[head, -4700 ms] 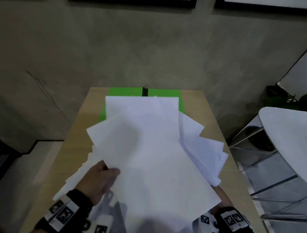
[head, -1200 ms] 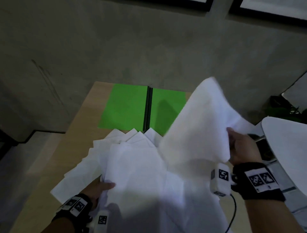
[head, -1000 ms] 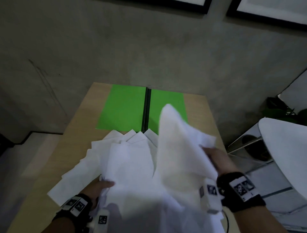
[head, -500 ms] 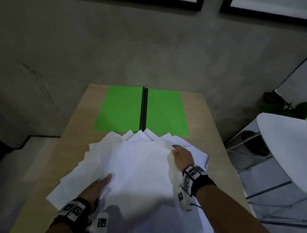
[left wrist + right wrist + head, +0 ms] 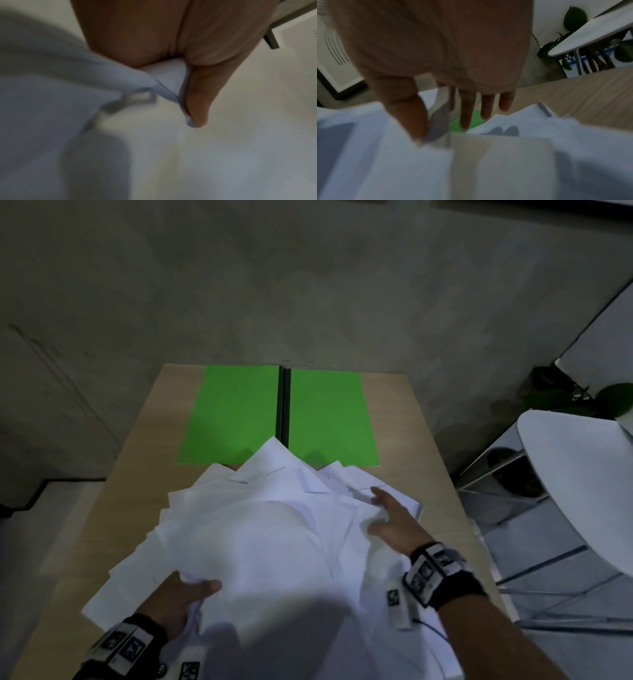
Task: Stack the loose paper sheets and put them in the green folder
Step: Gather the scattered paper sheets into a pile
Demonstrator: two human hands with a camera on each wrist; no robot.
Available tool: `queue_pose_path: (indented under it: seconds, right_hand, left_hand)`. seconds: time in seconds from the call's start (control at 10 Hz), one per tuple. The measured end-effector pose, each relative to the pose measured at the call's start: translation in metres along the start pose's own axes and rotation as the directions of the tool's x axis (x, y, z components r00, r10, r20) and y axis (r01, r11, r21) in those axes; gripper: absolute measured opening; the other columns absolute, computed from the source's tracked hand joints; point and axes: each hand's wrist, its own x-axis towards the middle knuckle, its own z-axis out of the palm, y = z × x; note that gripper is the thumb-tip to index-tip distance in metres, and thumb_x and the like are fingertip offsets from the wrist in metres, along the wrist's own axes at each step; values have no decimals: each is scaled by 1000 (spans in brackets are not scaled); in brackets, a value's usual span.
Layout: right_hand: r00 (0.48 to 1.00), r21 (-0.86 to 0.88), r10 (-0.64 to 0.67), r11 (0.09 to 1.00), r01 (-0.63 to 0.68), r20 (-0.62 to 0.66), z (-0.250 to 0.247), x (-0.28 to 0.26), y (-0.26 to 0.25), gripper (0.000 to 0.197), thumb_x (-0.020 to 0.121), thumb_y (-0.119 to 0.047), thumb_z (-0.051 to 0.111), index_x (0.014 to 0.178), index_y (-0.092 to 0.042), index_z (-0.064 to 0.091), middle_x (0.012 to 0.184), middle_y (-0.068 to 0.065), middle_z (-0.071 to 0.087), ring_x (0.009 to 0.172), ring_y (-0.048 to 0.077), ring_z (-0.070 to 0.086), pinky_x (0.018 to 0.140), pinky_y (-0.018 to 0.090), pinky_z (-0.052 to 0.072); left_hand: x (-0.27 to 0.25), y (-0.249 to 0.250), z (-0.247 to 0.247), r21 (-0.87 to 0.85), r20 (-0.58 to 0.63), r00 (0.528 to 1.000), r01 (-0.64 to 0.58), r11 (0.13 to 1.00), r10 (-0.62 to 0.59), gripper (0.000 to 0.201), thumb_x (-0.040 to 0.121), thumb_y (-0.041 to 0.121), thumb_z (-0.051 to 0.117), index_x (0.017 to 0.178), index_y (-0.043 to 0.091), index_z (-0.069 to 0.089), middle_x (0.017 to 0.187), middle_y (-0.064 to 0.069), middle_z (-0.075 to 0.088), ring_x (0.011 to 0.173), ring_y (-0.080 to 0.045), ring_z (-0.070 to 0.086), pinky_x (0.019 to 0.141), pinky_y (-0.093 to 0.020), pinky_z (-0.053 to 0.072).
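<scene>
A fanned heap of white paper sheets (image 5: 260, 529) covers the near half of the wooden table (image 5: 144, 460). The green folder (image 5: 236, 412) lies open and flat at the far end, its black spine in the middle; the sheets' far corners overlap its near edge. My left hand (image 5: 185, 594) pinches the near-left edge of the top sheets (image 5: 164, 75), thumb on top, and the paper bulges upward. My right hand (image 5: 390, 518) lies on the right side of the heap with straight, spread fingers (image 5: 469, 108); the sheets (image 5: 522, 155) spread beneath them.
A grey concrete wall rises behind the table. To the right stand a white round table (image 5: 582, 481) on metal legs and a potted plant (image 5: 609, 398). Bare wood (image 5: 421, 419) shows on both sides of the folder.
The right hand laid a lifted batch of sheets down onto the heap and now lies flat on its right side. The left hand's grip has bunched the top sheets upward.
</scene>
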Motion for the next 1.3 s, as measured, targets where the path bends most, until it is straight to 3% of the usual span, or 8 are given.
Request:
queue_pose_path:
  seconds: [0.2,0.3,0.5,0.7,0.9,1.0,1.1,1.3]
  right_hand:
    - [991,166,-137,977,133,11,-22,-18,-12,14,85,-17,68,78,-29,63,57,-17,59,50,-6,52,61,14,47]
    - [977,302,-170,932,202,-129,-17,-27,-17,16,86,-19,66,74,-29,65,47,-14,55,47,-3,45,60,22,40]
    - [903,534,-42,794,290,-428,-35,-35,-14,35,89,-10,60,55,-17,56,41,-5,48,38,13,40,45,20,33]
    - [834,667,204,707,236,-512,-87,-35,4,15,91,-12,57,90,1,64,49,-10,64,49,5,58,59,22,47]
    - [815,769,329,605,206,-477,-113,-44,28,46,87,-27,58,127,-3,54,75,-8,76,91,20,71,69,26,56]
    - [876,514,133,846,144,-464,-130,-69,18,39,77,-19,74,114,-12,63,102,18,71,95,37,66,77,34,48]
    - [812,622,191,742,249,-552,-134,-70,-6,25,86,-18,66,108,-6,63,99,16,69,75,15,67,63,22,50]
    - [852,227,-63,951,209,-520,-72,-32,-35,30,90,-29,57,68,-9,60,62,7,57,66,21,54,63,26,42]
  left_hand:
    - [-10,15,12,-144,25,999,-33,989,37,24,70,-4,66,46,-7,63,42,-16,61,38,-19,60,54,-18,53]
    - [-9,11,11,-149,11,1000,29,988,-27,33,75,1,71,48,-5,52,38,-17,53,37,-28,53,107,-46,37]
    - [-6,0,14,-172,-16,996,82,982,-86,63,61,26,88,26,9,37,26,-4,34,25,-17,37,60,-27,40]
    - [1,-12,-3,-209,3,986,162,964,-165,50,53,23,91,80,1,56,76,-28,54,67,-37,56,65,-44,43]
    - [-1,1,6,-137,-113,971,193,971,-209,22,75,5,69,70,-1,49,39,-12,48,23,-21,43,43,-25,39]
    - [3,0,6,-128,-161,969,167,978,-186,14,90,-2,54,76,-3,53,39,-8,54,32,-23,52,47,-29,40]
    - [6,1,6,-174,-180,968,146,974,-177,29,88,-4,55,116,-13,52,50,-13,63,53,-31,54,58,-35,41]
    - [4,24,17,-121,-55,984,164,979,-172,13,84,-3,60,97,-4,60,58,-15,69,47,-28,64,51,-32,52]
